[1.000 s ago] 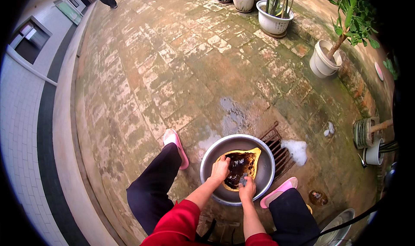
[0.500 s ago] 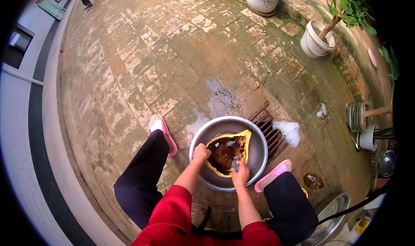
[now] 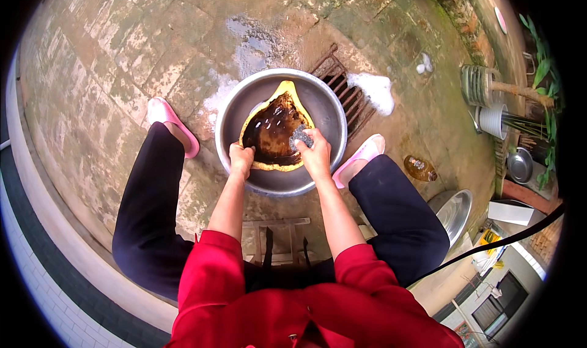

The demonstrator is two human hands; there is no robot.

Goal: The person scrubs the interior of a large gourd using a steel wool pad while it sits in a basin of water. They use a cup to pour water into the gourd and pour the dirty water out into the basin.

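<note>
Turned since half a second ago, the yellow vessel [image 3: 278, 129] now points its tip straight away from the hands, lying just beyond and between them inside the metal basin [image 3: 328, 106]. Its near-left rim is gripped by the left hand [image 3: 242, 158], while the right hand [image 3: 316, 155] pinches a grey scourer [image 3: 299, 138] at the dark, wet interior's right side; beyond that hand, white foam [image 3: 374, 92] lies beside a drain grate [image 3: 350, 97].

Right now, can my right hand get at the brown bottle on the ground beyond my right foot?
Probably not as things stand: your right hand holds a grey scouring pad at the yellow-edged vessel, and your right slipper and trouser leg lie between that hand and the bottle.
</note>
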